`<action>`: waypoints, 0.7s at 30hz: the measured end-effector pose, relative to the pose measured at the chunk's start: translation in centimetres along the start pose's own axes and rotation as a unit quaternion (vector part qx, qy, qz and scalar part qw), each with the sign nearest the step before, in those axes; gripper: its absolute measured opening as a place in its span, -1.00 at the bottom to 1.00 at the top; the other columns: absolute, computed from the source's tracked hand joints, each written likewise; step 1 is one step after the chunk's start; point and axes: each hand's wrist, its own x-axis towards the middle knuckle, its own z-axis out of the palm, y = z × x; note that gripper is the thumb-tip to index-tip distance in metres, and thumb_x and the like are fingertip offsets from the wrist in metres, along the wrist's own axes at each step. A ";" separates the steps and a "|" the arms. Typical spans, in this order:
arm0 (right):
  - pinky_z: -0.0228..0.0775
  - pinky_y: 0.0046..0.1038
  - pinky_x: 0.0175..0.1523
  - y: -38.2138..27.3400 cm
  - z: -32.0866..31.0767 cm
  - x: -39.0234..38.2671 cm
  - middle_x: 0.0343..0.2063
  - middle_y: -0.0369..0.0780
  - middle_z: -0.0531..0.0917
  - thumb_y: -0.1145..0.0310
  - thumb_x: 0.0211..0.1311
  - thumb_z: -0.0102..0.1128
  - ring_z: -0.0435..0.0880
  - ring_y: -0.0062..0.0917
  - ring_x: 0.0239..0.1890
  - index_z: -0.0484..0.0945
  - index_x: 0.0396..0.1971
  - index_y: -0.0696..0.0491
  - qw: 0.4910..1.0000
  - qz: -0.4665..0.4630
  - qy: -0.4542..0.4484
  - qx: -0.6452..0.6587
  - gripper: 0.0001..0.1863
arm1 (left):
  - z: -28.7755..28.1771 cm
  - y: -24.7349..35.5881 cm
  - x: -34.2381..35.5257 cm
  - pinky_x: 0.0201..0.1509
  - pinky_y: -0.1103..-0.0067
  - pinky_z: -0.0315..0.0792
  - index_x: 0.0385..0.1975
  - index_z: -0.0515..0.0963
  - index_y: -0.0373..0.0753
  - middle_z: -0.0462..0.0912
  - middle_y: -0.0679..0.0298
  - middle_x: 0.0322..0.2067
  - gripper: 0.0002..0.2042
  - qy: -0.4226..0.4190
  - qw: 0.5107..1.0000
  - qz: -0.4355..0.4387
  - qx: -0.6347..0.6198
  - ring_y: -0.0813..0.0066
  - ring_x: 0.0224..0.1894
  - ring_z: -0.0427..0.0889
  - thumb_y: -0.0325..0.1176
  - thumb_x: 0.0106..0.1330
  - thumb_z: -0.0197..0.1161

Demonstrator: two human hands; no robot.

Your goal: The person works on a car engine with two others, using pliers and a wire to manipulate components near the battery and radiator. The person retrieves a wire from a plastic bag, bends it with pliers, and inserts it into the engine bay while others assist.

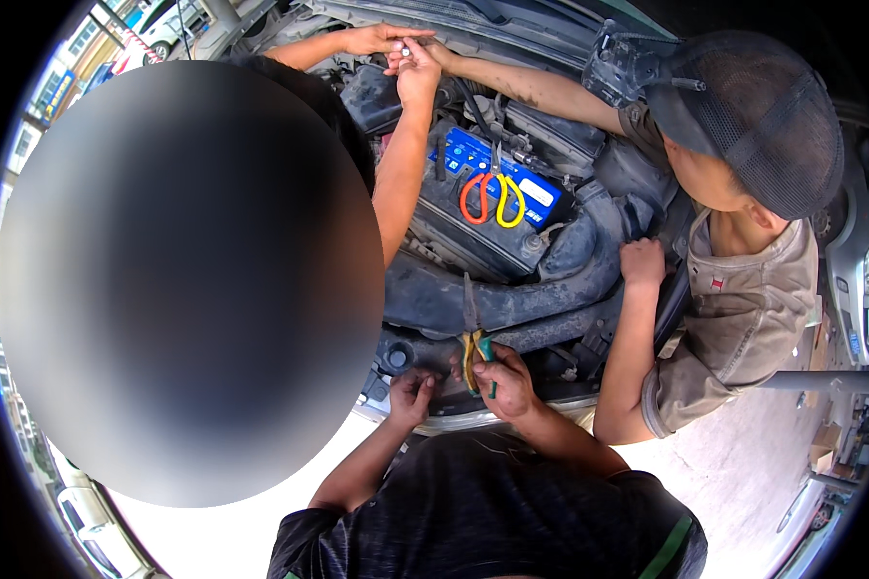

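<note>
My right hand (505,384) grips long-nose pliers (476,359) with yellow and teal handles, their jaws pointing up over a black air duct (550,289). My left hand (411,398) is curled at the engine bay's front edge, left of the pliers; what its fingertips hold, if anything, is unclear. Farther in, a tool (492,188) with red and yellow loop handles lies on a battery (536,193) with a blue top. At the far side, co-workers' hands (413,63) meet around a small light object (406,52).
A co-worker in a mesh cap (743,125) leans in from the right, a fist (642,259) on the bay's edge. Another co-worker's arm (401,183) reaches from the left, behind a large blurred patch. A parked car (864,299) stands at the far right; cardboard (826,444) lies below it.
</note>
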 end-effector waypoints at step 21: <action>0.35 -0.42 0.04 0.8 -0.7 0.7 -0.12 -0.10 0.55 0.48 0.06 -0.08 0.54 -0.43 -0.10 0.39 -0.03 0.30 0.998 -0.004 0.064 -0.016 -0.58 | -0.3 -0.5 -0.2 -0.48 0.66 0.35 -0.44 0.51 -0.37 0.56 0.23 -0.60 -0.83 0.013 0.999 0.004 -0.036 0.57 -0.58 0.51 -0.40 0.30 0.09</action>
